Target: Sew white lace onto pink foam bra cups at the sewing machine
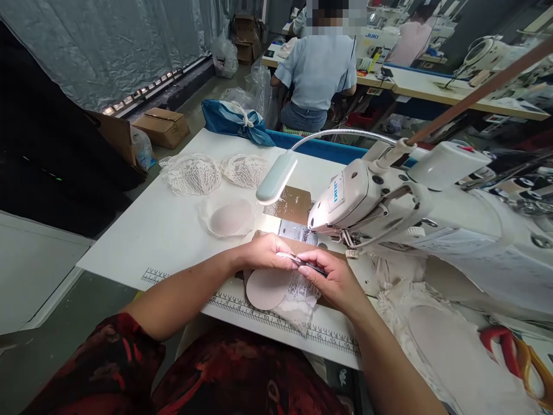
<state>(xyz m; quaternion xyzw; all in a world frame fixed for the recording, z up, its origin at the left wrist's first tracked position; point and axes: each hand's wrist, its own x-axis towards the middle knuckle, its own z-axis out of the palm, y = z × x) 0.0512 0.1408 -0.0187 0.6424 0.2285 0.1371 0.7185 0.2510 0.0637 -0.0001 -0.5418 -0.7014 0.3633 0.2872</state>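
Note:
My left hand (266, 252) is closed in a pinch on the edge of a pale bra cup (264, 291) trimmed with white lace (303, 297). The cup hangs below my fingers, over the front edge of the sewing table. Between the fingers of my right hand (330, 278) is a slim dark tool (314, 267), its tip at the pinched edge. Whether it is tweezers or thread snips I cannot make out. Both hands are close together, just in front of the sewing machine's needle area (309, 233).
The sewing machine (345, 199) stands at the right, with a lamp (276, 177) over the table. Lace cups (192, 173) and a padded cup (231, 217) lie at the left. More cup pieces (444, 334) and scissors (521, 360) are at the right. A co-worker (317, 72) sits ahead.

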